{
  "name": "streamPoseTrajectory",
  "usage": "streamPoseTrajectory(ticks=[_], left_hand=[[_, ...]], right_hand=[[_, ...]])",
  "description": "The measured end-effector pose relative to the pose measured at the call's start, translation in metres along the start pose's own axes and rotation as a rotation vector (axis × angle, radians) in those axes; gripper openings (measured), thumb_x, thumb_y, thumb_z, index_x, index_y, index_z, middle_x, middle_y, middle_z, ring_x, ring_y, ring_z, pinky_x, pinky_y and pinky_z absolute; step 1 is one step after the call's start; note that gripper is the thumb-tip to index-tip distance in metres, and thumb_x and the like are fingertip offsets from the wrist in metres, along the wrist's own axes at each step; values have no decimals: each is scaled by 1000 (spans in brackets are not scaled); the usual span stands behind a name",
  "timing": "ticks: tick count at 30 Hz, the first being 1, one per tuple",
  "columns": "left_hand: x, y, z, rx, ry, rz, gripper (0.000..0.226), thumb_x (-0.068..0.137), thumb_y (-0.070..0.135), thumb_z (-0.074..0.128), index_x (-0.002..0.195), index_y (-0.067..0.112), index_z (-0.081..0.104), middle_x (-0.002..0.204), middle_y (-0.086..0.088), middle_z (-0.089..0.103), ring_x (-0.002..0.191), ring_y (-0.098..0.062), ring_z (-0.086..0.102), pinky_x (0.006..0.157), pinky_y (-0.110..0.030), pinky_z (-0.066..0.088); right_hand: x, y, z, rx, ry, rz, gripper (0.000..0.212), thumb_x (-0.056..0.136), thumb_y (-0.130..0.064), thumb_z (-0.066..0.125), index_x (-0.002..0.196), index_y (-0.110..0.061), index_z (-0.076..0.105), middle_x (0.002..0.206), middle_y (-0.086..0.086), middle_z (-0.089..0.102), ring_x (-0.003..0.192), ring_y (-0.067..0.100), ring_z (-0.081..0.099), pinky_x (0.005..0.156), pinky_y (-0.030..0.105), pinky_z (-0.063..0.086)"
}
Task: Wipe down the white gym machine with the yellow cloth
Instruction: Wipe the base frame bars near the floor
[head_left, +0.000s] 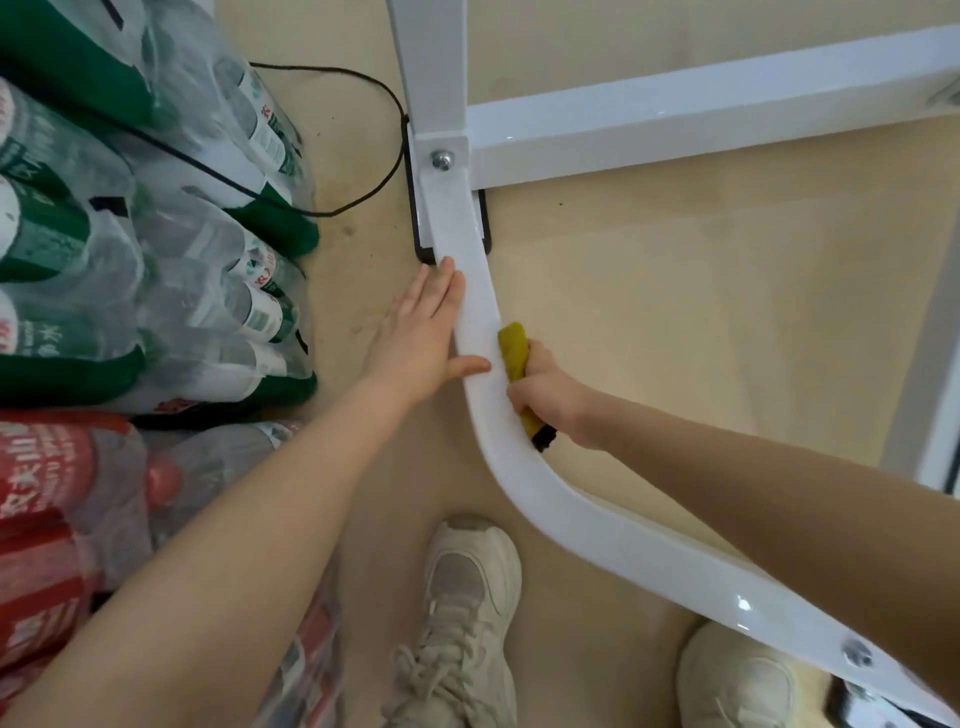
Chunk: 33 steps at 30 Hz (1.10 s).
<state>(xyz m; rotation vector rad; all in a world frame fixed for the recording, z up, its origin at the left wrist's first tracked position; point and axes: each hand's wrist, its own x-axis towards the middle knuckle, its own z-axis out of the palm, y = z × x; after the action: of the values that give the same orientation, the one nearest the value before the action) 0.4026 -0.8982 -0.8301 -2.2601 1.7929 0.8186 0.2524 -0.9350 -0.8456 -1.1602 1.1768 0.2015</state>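
Note:
The white gym machine (540, 499) shows as a curved white tube that runs from a bolted floor foot at top centre down to the lower right. My right hand (550, 392) grips the folded yellow cloth (513, 351) against the right side of the curved tube. The cloth's lower end sticks out under my fist with a dark edge. My left hand (423, 332) lies flat along the tube's left side, fingers straight and thumb resting on top of the tube.
Shrink-wrapped packs of water bottles (145, 249) are stacked close on the left, red-labelled ones (62, 519) below. A black cable (363, 171) loops on the floor by the machine's foot (452, 218). A straight white crossbar (701, 124) runs to the right. My shoes (467, 613) stand on the beige floor.

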Motion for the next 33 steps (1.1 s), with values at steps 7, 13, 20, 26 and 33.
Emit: streamPoseTrajectory(ticks=[7, 13, 20, 26, 33], left_hand=[[-4, 8, -1, 12, 24, -29, 91, 84, 50, 56, 149, 15, 2, 157, 2, -9, 143, -19, -12, 114, -38, 1], [-15, 45, 5, 104, 46, 132, 79, 94, 32, 47, 147, 7, -6, 156, -5, -14, 143, -19, -13, 113, -29, -5], [-38, 75, 35, 157, -136, 245, 77, 94, 41, 41, 148, 6, -2, 156, -8, -9, 144, -22, -7, 115, -32, -3], [-45, 88, 36, 295, -245, 245, 80, 85, 66, 36, 142, 10, 28, 148, -8, 29, 140, -24, 17, 114, -41, -7], [-56, 97, 38, 499, -290, 352, 80, 72, 78, 42, 118, 14, 54, 117, -3, 55, 118, -21, 45, 113, -52, -3]], right_hand=[[16, -30, -1, 314, 62, -158, 43, 99, -17, 42, 139, -11, 26, 119, 4, 49, 109, 19, 52, 91, 31, 45], [-42, 72, -7, -152, -294, -123, 55, 101, -17, 37, 149, -13, 10, 146, -9, 24, 137, 8, 22, 113, 24, 17], [-52, 92, -27, -277, -426, -39, 57, 101, -16, 38, 149, -20, 9, 152, -2, 25, 138, 14, 25, 116, 34, 18], [-86, 126, -59, -527, -410, -29, 60, 100, -26, 42, 150, -27, 9, 149, -7, 29, 136, 13, 28, 115, 33, 17], [-112, 149, -80, -555, -291, 115, 55, 100, -31, 42, 149, -29, 16, 148, -1, 35, 135, 18, 32, 113, 34, 21]])
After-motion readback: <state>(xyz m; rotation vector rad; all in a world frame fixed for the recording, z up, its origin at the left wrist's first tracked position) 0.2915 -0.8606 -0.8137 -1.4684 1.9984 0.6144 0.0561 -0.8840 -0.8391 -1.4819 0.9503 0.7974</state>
